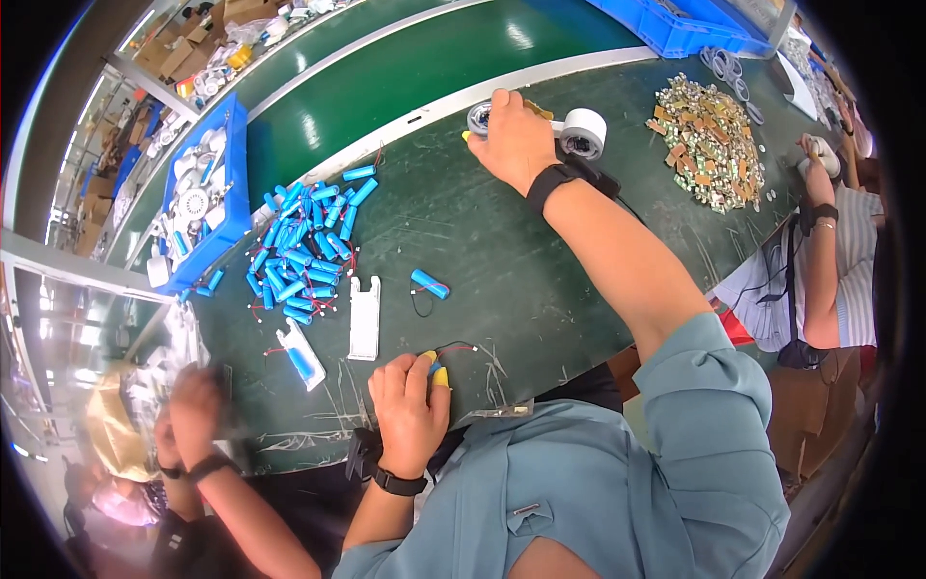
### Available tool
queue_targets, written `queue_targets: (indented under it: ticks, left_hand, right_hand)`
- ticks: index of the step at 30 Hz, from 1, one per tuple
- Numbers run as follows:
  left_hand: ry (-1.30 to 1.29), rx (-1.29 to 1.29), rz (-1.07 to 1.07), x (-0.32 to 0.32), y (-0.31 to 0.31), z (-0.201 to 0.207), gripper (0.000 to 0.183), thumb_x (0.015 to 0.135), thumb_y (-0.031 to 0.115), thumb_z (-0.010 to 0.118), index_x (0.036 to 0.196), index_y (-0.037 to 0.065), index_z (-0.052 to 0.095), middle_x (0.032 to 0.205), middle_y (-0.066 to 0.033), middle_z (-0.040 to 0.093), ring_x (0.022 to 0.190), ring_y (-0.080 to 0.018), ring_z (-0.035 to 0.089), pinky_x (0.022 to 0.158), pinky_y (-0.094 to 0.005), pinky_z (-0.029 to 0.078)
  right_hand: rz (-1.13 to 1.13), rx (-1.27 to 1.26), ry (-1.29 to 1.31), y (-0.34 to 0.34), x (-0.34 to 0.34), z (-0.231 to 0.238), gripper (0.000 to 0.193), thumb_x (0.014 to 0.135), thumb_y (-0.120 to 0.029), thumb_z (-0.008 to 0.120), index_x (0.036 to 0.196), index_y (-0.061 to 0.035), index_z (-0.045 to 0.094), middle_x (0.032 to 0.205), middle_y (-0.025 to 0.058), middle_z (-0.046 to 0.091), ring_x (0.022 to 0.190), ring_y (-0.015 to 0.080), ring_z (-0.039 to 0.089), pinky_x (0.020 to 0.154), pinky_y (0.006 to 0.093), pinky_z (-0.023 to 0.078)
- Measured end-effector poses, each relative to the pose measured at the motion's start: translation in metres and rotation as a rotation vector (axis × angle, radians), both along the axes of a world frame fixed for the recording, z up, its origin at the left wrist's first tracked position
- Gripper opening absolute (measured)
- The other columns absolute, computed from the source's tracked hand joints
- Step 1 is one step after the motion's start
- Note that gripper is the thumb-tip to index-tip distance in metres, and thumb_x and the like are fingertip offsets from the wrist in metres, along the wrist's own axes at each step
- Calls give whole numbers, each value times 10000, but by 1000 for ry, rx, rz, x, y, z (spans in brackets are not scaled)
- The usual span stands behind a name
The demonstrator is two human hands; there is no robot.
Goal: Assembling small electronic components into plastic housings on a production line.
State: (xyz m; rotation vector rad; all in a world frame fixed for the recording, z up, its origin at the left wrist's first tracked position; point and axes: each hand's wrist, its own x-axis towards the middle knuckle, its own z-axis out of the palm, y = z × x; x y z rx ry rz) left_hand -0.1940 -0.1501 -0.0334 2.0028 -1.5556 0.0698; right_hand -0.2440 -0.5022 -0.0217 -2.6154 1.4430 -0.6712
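Observation:
My left hand (409,410), with yellow covers on its fingertips, is closed by the table's near edge. It pinches a blue battery (435,368), mostly hidden, whose thin red and black wires trail to the right. At the far side my right hand (513,140) bends its fingers down beside a grey tape roll (478,118); what they grip is hidden. A white tape roll (585,130) stands just right of that hand. Between my hands lies a single blue battery (430,284). Left of it are a white plastic housing (364,318) and another housing (302,355) holding a blue battery.
A pile of wired blue batteries (307,246) covers the table's left. Small metal-and-brown parts (709,145) are heaped right. Blue bins (234,159) (675,37) hold parts along the far side. A co-worker's blurred hands (193,410) are at lower left; another person's hand (818,174) is right.

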Motion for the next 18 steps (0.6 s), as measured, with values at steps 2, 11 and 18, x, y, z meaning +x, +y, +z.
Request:
queue_targets:
  ticks: [2,11,18]
  left_hand:
    - [10,1,-1,1,0,0,349,781,7,731,1124,32,679,1077,-132,624,940,-328,575,831,-429,442]
    - [40,57,2,17,7,0,375,778,48,757,1145,24,680,1068,-130,637,937,-318,579,852,-426,430]
    - [58,49,53,11,3,-3,360,784,57,757,1136,33,681,1067,-125,641,946,-312,585,871,-424,426]
  right_hand:
    - [59,26,-40,2,-3,-2,584,808,-289,766,1216,26,492,1177,205,609,1045,389,672,819,455,586]
    - [523,137,-85,57,-77,12,576,879,-242,714,1374,-57,487,1275,170,576,1083,363,652,871,453,547]
    - [449,102,-137,68,18,12,687,848,-452,744,1312,9,535,1199,189,587,1103,372,632,866,466,559]
